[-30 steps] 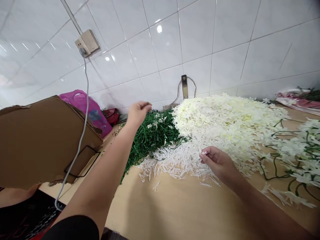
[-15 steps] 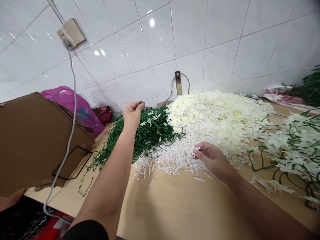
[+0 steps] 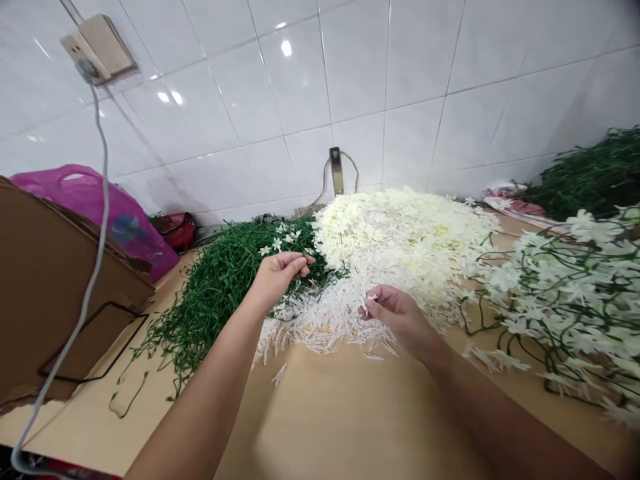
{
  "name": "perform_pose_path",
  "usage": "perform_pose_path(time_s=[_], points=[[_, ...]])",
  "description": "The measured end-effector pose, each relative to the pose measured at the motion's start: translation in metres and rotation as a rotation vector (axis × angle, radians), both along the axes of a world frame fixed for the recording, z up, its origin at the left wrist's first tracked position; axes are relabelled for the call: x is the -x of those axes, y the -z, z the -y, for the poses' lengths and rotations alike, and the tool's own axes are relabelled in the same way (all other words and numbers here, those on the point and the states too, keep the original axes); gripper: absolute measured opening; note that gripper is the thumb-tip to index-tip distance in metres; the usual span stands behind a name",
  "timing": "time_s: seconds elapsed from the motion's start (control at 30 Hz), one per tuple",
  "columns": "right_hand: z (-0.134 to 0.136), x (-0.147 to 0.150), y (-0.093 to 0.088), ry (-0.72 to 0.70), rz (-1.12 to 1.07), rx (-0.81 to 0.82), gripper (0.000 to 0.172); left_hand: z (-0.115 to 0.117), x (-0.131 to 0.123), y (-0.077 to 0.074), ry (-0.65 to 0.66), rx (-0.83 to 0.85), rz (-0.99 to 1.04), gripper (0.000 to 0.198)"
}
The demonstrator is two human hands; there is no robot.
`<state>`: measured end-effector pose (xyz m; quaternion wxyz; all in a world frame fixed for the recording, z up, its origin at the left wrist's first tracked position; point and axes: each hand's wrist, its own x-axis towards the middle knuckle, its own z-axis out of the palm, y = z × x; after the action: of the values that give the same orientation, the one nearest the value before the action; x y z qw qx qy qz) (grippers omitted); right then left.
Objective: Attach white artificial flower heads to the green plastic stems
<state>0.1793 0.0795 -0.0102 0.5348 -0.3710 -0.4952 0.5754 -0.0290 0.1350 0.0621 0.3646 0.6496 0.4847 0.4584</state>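
At the left of the table (image 3: 350,413), the left hand (image 3: 277,277) bunches its fingertips over the green stems (image 3: 215,293); whether it grips one I cannot tell. The right hand (image 3: 395,317) pinches a white stamen (image 3: 371,298) above the stamen pile (image 3: 320,320). Far right lie flowered vines (image 3: 565,293), already assembled; large loose heaps are not yet used.

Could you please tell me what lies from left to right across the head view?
Cardboard box, green stem pile, left hand, right hand pinching a small white piece, flowered vines.

Your table (image 3: 350,420): box (image 3: 55,300) left, stem pile (image 3: 210,300) beside it, blossom heap (image 3: 400,230) behind loose spikes (image 3: 320,323), vines (image 3: 565,300) right.
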Motion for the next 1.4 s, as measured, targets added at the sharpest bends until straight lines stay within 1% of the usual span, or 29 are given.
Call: perform_pose_path(time_s=[0.07,0.13,0.2,0.23,0.37,0.5,0.67,0.77,0.93,1.23,1.4], points=[[0.001,0.0,-0.001,-0.023,-0.034,0.021,0.033,0.013,-0.008,0.015,0.013,0.089,0.072,0.024],[0.002,0.001,-0.001,-0.05,-0.064,0.039,0.032,0.02,-0.014,0.027,-0.011,0.168,0.196,0.027],[0.003,0.002,-0.002,-0.077,-0.092,0.063,0.032,0.026,-0.021,0.036,-0.024,0.231,0.293,0.03],[0.004,0.002,-0.002,-0.086,-0.104,0.076,0.031,0.029,-0.024,0.039,-0.016,0.258,0.31,0.029],[0.006,0.002,-0.002,-0.129,-0.127,0.11,0.028,0.046,-0.038,0.048,0.101,0.389,0.215,0.024],[0.004,0.002,0.002,-0.212,-0.16,0.18,0.027,0.058,-0.044,0.056,0.151,0.393,0.167,0.025],[0.002,0.003,0.008,-0.246,-0.181,0.236,0.026,0.057,-0.041,0.069,0.365,0.412,0.104,0.032],[0.0,0.003,0.012,-0.253,-0.177,0.247,0.026,0.053,-0.039,0.076,0.399,0.423,0.11,0.034],[-0.001,0.004,0.016,-0.238,-0.115,0.241,0.026,0.05,-0.038,0.082,0.416,0.459,0.101,0.033],[0.0,0.006,0.017,-0.204,-0.086,0.198,0.026,0.049,-0.035,0.081,0.426,0.467,0.064,0.033],[0.0,0.005,0.017,-0.182,0.114,0.109,0.03,0.049,-0.035,0.083,0.449,0.455,0.062,0.031]])
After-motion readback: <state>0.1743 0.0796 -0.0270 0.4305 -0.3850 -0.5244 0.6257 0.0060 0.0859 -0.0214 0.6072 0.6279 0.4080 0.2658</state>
